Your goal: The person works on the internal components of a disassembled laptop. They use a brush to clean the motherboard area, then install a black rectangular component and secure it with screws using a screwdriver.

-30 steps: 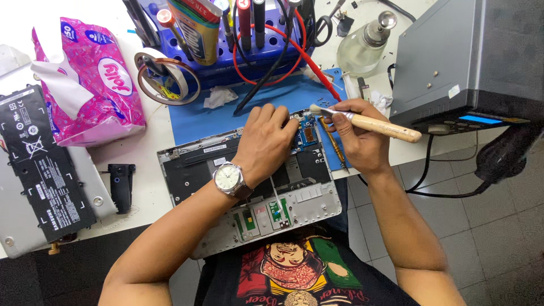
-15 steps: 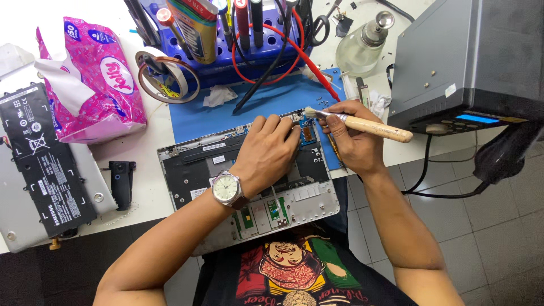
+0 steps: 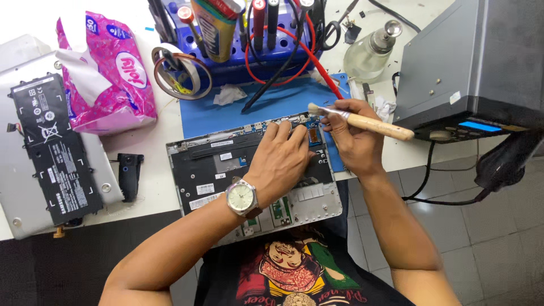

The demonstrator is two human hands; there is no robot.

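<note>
I see left hand (image 3: pixel 281 160) flat, fingers spread on laptop (image 3: pixel 255 173) at table's near edge | right hand (image 3: pixel 352 136) closed around brush (image 3: pixel 362 120), bristles at laptop's far-right corner | grey box (image 3: pixel 470 62) crowds right.

White table (image 3: pixel 141 218): blue mat (image 3: pixel 209 116), grey laptop base (image 3: pixel 317 211), pink tissue pack (image 3: pixel 110 76), black battery (image 3: pixel 54 150), blue tool rack (image 3: pixel 238 71), glass bottle (image 3: pixel 368 54).
</note>
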